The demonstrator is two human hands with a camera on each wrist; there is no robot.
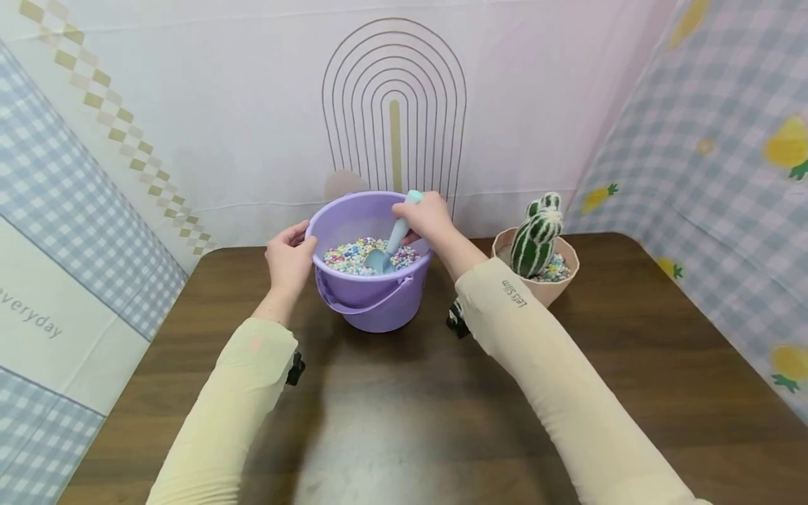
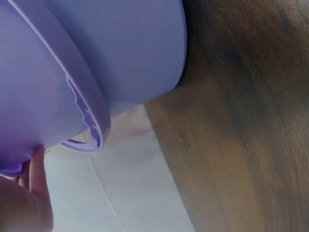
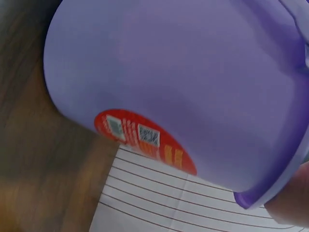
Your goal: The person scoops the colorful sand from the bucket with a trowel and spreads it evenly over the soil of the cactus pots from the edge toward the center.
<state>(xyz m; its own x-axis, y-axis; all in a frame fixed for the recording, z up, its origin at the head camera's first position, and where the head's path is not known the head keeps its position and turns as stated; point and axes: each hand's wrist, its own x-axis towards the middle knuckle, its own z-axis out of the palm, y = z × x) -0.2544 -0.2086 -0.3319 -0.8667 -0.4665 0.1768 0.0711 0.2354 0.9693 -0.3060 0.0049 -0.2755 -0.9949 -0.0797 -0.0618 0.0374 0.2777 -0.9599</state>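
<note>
A purple bucket [image 1: 385,305] stands on the wooden table with many small multicoloured pebbles [image 1: 344,256] inside. My left hand [image 1: 289,259] grips its left rim, thumb on the near side; in the left wrist view the fingers [image 2: 38,174] lie against the outer wall. Over the right rim, my right hand [image 1: 429,221] holds a blue scoop [image 1: 399,235] by its handle, the blade down among the pebbles. The bucket's handle [image 1: 369,308] hangs down at the front. A red label [image 3: 145,140] shows on its side in the right wrist view, where most of the right hand is hidden.
To the right stands a peach-coloured pot [image 1: 552,291] with a green cactus [image 1: 533,242] and coloured pebbles around its base. Behind the dark wooden table [image 1: 391,421] hangs a patterned cloth [image 1: 252,105], with checked cloth at both sides.
</note>
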